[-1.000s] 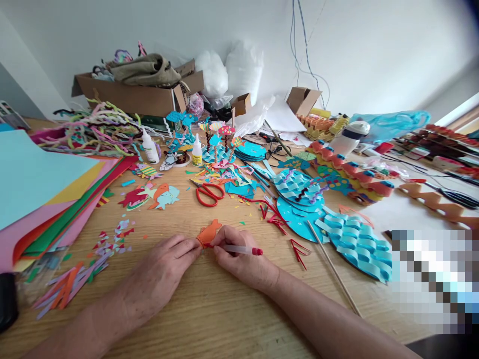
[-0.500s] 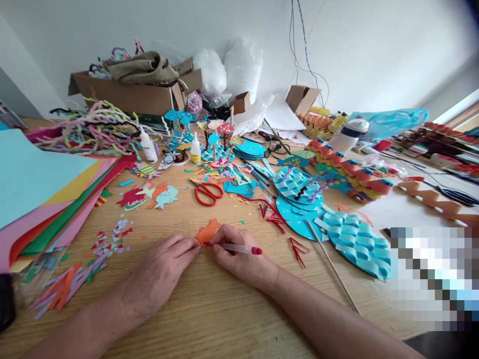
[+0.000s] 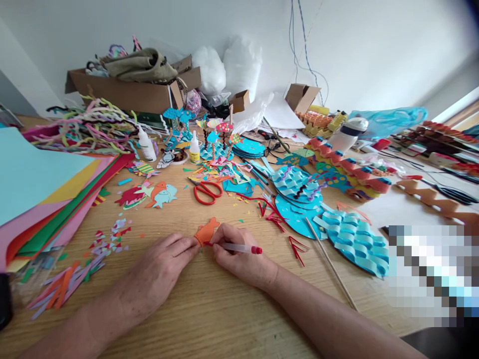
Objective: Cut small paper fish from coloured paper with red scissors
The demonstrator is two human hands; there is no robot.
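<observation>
A small orange paper fish (image 3: pixel 208 231) lies on the wooden table between my two hands, tail pointing away from me. At its near left edge, my left hand (image 3: pixel 164 264) has its fingers together and their tips pressing the fish to the table; the left thumb is hidden. My right hand (image 3: pixel 241 257) is closed around a clear-barrelled pen (image 3: pixel 239 247) with a red end cap. The red tip of that pen touches the fish's lower part. Red-handled scissors (image 3: pixel 206 192) lie a little beyond the fish. Other cut paper fish (image 3: pixel 164 194) rest to their left.
Coloured paper sheets (image 3: pixel 41 174) are stacked at left, near paper strips (image 3: pixel 62 286). Two glue bottles (image 3: pixel 194 148) stand among scraps. Blue woven paper discs (image 3: pixel 354 242) and a thin wooden stick (image 3: pixel 331 264) lie right. A cardboard box (image 3: pixel 123 94) is at the back.
Both hands, the pen and the fish stay nearly where they were. The surrounding view shifts only slightly.
</observation>
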